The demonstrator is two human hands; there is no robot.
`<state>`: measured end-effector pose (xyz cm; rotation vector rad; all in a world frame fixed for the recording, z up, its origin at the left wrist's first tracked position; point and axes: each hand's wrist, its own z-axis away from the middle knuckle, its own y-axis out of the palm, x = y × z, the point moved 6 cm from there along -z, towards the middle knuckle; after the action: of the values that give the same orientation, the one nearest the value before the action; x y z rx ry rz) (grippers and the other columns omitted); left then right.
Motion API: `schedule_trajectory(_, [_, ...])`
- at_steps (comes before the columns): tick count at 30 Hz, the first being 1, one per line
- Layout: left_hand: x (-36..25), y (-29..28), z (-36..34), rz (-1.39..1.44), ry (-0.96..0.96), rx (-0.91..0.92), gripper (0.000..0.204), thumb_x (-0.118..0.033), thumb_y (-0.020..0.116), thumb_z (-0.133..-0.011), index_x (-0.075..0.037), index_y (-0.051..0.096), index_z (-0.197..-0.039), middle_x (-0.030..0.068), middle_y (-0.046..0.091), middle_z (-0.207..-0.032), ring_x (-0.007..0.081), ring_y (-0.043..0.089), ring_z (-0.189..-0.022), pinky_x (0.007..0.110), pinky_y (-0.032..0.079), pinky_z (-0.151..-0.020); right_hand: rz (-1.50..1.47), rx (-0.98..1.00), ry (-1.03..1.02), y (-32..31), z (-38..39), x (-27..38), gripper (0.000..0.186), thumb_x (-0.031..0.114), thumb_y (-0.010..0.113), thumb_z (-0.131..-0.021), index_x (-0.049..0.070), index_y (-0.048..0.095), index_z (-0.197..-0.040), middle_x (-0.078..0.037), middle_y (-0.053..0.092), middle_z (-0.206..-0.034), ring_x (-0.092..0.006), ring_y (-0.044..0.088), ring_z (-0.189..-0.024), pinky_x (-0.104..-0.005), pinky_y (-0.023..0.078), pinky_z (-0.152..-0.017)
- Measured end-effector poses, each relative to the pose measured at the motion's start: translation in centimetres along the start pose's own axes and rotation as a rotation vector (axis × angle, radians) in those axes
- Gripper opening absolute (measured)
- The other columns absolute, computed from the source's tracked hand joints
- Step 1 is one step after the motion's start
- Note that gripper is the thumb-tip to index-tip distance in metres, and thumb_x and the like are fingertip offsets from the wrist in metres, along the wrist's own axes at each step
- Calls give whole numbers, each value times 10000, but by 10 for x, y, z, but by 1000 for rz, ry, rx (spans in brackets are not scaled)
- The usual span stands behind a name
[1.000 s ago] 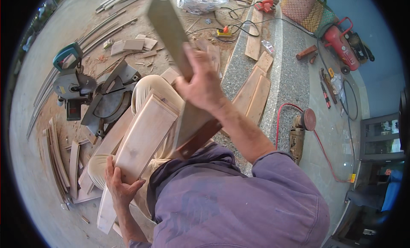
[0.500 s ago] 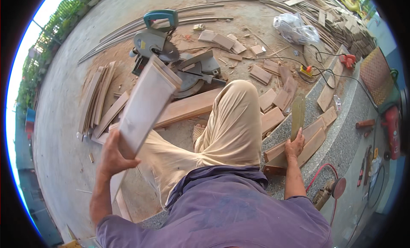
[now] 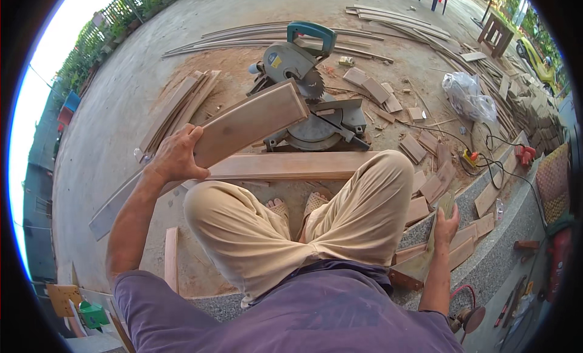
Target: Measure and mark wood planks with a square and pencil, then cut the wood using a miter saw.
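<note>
My left hand [image 3: 175, 154] is closed round the edge of a long wooden board [image 3: 249, 123], held raised and slanting over my left knee. Its upper end, which looks like more than one layer, is in front of the mitre saw [image 3: 306, 85]. Low at my right side, my right hand [image 3: 446, 226] grips what looks like a try square [image 3: 419, 265], with a long dull metal blade and a brown wooden stock. The square lies against short boards [image 3: 463, 251] on the stone ledge. A long stack of planks [image 3: 291, 166] lies beyond my feet.
More boards [image 3: 182, 110] lie at the left, and scattered offcuts [image 3: 413, 147] at the right. A power cord [image 3: 437, 129] crosses the floor near a clear plastic bag [image 3: 467, 98]. A disc sander or grinder [image 3: 473, 319] rests by my right elbow on the granite ledge [image 3: 510, 219].
The view has swung left. My left hand has tilted the board from steep to flatter, its upper end leaning right. My right hand still holds the square, its blade lowered toward the ledge.
</note>
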<state>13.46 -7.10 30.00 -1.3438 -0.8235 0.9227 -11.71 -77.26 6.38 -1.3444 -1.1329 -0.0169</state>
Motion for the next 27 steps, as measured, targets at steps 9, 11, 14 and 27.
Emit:
schedule_trajectory(9, [33, 151, -44, 187, 83, 245, 810, -368, 916, -569, -11, 543, -1193, 205, 581, -1179, 415, 600, -1136, 479, 505, -969, 3, 434, -535, 89, -85, 243, 511, 227, 733, -929, 1, 616, -1372, -192, 713, -1239, -345, 696, -1125, -421, 535, -1005])
schedule_trajectory(11, [44, 175, -56, 207, 90, 222, 809, -376, 916, -570, -13, 543, -1190, 207, 573, -1177, 418, 594, -1148, 488, 503, -969, 106, 540, -732, 158, -69, 271, 500, 246, 750, -907, 21, 639, -1339, -175, 701, -1254, -360, 666, -1161, -430, 517, -1030])
schedule_trajectory(14, [65, 207, -81, 215, 78, 223, 809, -349, 896, -564, -33, 543, -1220, 195, 560, -1159, 403, 584, -1115, 482, 494, -963, 75, 734, -982, 268, -35, 305, 496, 293, 771, -888, 44, 661, -1303, -159, 678, -1273, -349, 616, -1238, -442, 482, -1078])
schedule_trajectory(27, [90, 298, -211, 126, 89, 106, 772, -298, 863, -525, -92, 555, -1202, 179, 540, -1175, 389, 560, -1074, 504, 467, -878, 430, 721, -1064, 438, -64, 308, 823, 563, 667, -917, 88, 453, -1553, -170, 390, -1624, -351, 260, -1553, -608, 208, -1234])
